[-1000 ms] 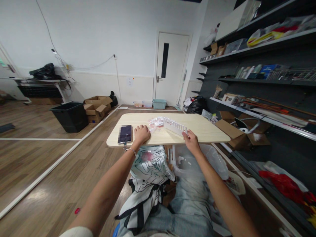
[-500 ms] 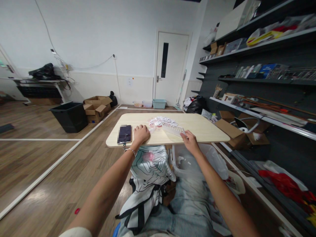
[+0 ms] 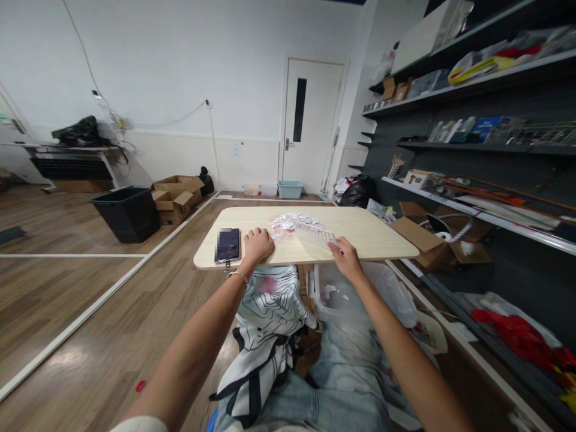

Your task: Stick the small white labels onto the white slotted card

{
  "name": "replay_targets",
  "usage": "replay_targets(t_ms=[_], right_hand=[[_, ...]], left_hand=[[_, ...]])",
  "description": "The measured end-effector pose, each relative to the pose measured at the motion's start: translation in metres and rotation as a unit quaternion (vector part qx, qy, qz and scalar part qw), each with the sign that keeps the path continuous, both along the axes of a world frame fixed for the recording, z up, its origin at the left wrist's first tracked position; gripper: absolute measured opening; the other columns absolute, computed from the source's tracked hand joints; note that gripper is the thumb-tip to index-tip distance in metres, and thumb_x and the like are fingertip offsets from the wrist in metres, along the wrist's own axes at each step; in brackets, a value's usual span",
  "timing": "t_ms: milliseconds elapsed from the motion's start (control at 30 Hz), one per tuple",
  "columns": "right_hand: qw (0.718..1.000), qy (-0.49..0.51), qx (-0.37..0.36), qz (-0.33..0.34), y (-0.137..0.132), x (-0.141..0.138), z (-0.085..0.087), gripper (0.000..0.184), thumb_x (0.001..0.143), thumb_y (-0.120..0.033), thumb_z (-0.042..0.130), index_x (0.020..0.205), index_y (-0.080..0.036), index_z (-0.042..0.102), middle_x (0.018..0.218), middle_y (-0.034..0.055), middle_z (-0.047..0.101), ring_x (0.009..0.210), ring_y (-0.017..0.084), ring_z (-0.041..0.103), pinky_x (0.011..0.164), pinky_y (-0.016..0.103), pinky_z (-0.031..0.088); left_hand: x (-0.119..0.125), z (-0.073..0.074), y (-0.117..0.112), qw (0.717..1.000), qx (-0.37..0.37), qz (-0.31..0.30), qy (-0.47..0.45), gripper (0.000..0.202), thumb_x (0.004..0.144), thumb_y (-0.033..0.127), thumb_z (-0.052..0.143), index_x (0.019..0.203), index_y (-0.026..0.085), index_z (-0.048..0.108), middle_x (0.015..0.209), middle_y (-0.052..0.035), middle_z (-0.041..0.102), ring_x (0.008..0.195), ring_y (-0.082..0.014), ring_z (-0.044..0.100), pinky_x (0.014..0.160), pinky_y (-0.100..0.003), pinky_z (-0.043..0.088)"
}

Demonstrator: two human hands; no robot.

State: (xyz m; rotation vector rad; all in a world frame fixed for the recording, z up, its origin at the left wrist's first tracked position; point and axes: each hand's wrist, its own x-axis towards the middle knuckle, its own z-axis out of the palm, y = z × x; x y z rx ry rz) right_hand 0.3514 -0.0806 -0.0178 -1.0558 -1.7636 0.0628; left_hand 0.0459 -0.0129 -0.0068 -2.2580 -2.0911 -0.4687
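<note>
Palm down on the pale tabletop [image 3: 373,240], my left hand [image 3: 258,245] rests with its fingers slightly bent and a little apart; nothing shows in it. Just left of it lies a dark phone [image 3: 229,245]. My right hand [image 3: 345,255] grips the near right end of a white slotted plastic strip [image 3: 315,234]. The strip is tilted, and its far end reaches the edge of a pile of small white pieces [image 3: 294,221]. Some pinkish pieces lie among them at the left. What the pieces are is too small to tell.
Below the table's near edge stands a clear plastic bin [image 3: 333,303] with a few white scraps. A black-and-white patterned cloth [image 3: 270,312] hangs beside it over my lap. Shelves [image 3: 472,144] and an opened cardboard box [image 3: 427,240] line the right side. A black bin [image 3: 126,213] stands left.
The patterned cloth has shifted slightly to the left. Both hands, the strip and the pile look almost the same as before.
</note>
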Motion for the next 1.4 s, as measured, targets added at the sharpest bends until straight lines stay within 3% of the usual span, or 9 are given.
replay_targets(t_ms=[300, 467, 600, 900, 1267, 1400], right_hand=[[0.999, 0.027, -0.043, 0.010, 0.0016, 0.0016, -0.0017, 0.063, 0.100, -0.076, 0.050, 0.071, -0.022, 0.063, 0.079, 0.0058, 0.060, 0.073, 0.020, 0.057, 0.066, 0.032, 0.049], [0.990, 0.090, -0.102, 0.025, 0.0043, 0.0013, -0.0043, 0.064, 0.093, -0.082, 0.054, 0.082, -0.021, 0.069, 0.084, 0.0072, 0.067, 0.068, 0.019, 0.058, 0.060, 0.032, 0.053], [0.984, 0.141, -0.108, 0.012, 0.0064, 0.0008, -0.0038, 0.070, 0.087, -0.088, 0.056, 0.091, -0.020, 0.071, 0.088, 0.0075, 0.068, 0.067, 0.019, 0.060, 0.059, 0.033, 0.056], [0.998, 0.036, -0.054, -0.012, 0.0026, 0.0018, -0.0030, 0.062, 0.098, -0.077, 0.050, 0.066, -0.024, 0.055, 0.070, 0.0037, 0.055, 0.071, 0.020, 0.057, 0.065, 0.031, 0.049], [0.987, 0.078, -0.135, 0.042, 0.0019, -0.0033, -0.0017, 0.068, 0.088, -0.090, 0.052, 0.079, -0.023, 0.063, 0.076, 0.0042, 0.064, 0.066, 0.020, 0.059, 0.060, 0.032, 0.052], [0.985, 0.098, -0.137, 0.034, -0.0025, -0.0066, 0.0022, 0.071, 0.085, -0.092, 0.053, 0.084, -0.022, 0.066, 0.074, 0.0042, 0.063, 0.070, 0.022, 0.058, 0.061, 0.032, 0.052]], left_hand=[[0.0009, -0.0004, -0.0005, 1.000, 0.005, -0.002, -0.006, 0.047, 0.106, 0.034, 0.031, 0.134, 0.014, 0.064, 0.144, -0.0213, 0.062, 0.134, -0.0370, 0.055, 0.110, -0.051, 0.040], [0.0005, 0.0003, -0.0010, 1.000, 0.002, -0.005, -0.009, 0.047, 0.106, 0.034, 0.032, 0.135, 0.014, 0.063, 0.144, -0.0218, 0.062, 0.135, -0.0370, 0.054, 0.110, -0.051, 0.039], [0.0010, 0.0011, -0.0018, 1.000, 0.002, -0.002, -0.004, 0.048, 0.106, 0.034, 0.030, 0.135, 0.014, 0.063, 0.144, -0.0212, 0.062, 0.135, -0.0366, 0.054, 0.110, -0.050, 0.040], [0.0014, 0.0016, -0.0026, 1.000, 0.004, 0.001, -0.002, 0.049, 0.106, 0.034, 0.030, 0.135, 0.013, 0.063, 0.144, -0.0211, 0.063, 0.136, -0.0362, 0.054, 0.111, -0.049, 0.040], [0.0003, 0.0006, -0.0015, 1.000, 0.005, -0.001, -0.003, 0.048, 0.106, 0.035, 0.031, 0.134, 0.014, 0.064, 0.143, -0.0209, 0.063, 0.136, -0.0364, 0.054, 0.110, -0.050, 0.040], [0.0003, 0.0006, -0.0012, 1.000, 0.004, -0.004, -0.006, 0.047, 0.106, 0.035, 0.031, 0.134, 0.014, 0.063, 0.143, -0.0214, 0.063, 0.136, -0.0366, 0.054, 0.111, -0.050, 0.040]])
